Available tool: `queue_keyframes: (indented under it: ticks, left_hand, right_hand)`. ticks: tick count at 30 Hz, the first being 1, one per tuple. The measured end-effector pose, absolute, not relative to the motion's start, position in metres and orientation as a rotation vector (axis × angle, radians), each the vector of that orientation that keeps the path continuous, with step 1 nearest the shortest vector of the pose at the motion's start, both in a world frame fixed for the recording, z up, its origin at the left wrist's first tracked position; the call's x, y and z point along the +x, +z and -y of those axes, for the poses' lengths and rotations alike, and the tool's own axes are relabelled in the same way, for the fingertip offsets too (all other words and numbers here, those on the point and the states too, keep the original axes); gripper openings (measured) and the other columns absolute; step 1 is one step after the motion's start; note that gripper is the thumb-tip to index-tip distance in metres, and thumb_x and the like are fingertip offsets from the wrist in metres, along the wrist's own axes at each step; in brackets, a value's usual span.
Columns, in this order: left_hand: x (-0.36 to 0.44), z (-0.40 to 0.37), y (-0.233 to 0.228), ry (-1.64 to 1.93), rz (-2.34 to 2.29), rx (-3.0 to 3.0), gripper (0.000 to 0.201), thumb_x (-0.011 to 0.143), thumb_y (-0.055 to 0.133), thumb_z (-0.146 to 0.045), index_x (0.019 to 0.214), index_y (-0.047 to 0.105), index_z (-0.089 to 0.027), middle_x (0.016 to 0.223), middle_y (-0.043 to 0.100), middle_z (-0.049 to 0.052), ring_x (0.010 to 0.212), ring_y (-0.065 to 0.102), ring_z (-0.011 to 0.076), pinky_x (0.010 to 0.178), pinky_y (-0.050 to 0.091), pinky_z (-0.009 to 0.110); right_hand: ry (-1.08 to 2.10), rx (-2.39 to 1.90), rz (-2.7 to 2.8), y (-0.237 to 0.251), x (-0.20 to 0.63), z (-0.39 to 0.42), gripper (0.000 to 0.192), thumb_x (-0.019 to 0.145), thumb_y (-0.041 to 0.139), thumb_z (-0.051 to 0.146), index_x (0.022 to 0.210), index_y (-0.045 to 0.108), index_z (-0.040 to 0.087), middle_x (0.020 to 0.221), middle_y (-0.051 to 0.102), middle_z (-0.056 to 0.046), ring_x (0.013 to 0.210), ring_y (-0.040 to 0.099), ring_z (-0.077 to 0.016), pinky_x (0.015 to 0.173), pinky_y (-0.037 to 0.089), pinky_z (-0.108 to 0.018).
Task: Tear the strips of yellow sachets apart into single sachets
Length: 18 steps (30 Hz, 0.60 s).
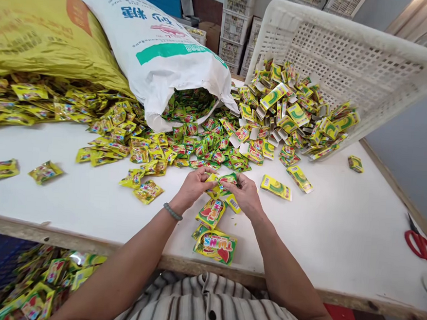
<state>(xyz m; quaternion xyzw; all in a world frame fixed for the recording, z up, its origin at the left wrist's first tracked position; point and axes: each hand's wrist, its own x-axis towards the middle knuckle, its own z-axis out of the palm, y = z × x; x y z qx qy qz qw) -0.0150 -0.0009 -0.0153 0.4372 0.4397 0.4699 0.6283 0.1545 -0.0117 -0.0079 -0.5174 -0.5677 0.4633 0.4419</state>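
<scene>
My left hand and my right hand meet over the white table, both pinching a small stack of yellow-green candy packets. A green bead bracelet circles my left wrist. Just below my hands lie a packet with a watermelon picture and a larger "TWINS" packet near the table's front edge. A flat yellow carton lies to the right of my right hand.
A white sack spills packets across the table middle. A tipped white plastic crate holds several folded cartons. A yellow sack lies at back left. Red scissors sit at the right edge. More packets fill a bin below left.
</scene>
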Motion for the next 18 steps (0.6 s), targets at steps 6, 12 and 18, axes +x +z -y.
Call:
queue_keyframes:
  ticks: [6,12,18]
  left_hand:
    - [-0.015,0.001,-0.015,0.994,-0.914,0.951,0.037,0.061,0.082,-0.041,0.077,0.062,-0.014,0.067,0.062,-0.001,0.058,0.054,0.0097,0.057,0.042,0.021]
    - [-0.011,0.002,-0.011,0.974,-0.871,1.008,0.039,0.061,0.084,-0.042,0.085,0.07,-0.015,0.082,0.067,0.002,0.076,0.059,0.014,0.072,0.045,0.025]
    - [-0.009,0.0,-0.009,0.948,-0.965,1.068,0.049,0.055,0.084,-0.048,0.086,0.068,-0.014,0.077,0.067,0.004,0.074,0.06,0.0174,0.072,0.046,0.03]
  right_hand:
    - [1.098,-1.299,1.519,-0.007,0.15,0.013,0.03,0.067,0.074,0.046,0.075,0.064,0.019,0.075,0.062,0.0,0.075,0.057,-0.0164,0.064,0.046,-0.027]
    - [1.172,-1.323,1.336,-0.017,0.152,0.009,0.028,0.063,0.074,0.037,0.079,0.058,0.02,0.068,0.061,0.003,0.067,0.058,-0.016,0.063,0.048,-0.028]
    - [1.41,-1.252,1.402,-0.016,0.159,0.008,0.028,0.068,0.071,0.041,0.084,0.066,0.019,0.078,0.07,-0.002,0.075,0.064,-0.0195,0.069,0.05,-0.031]
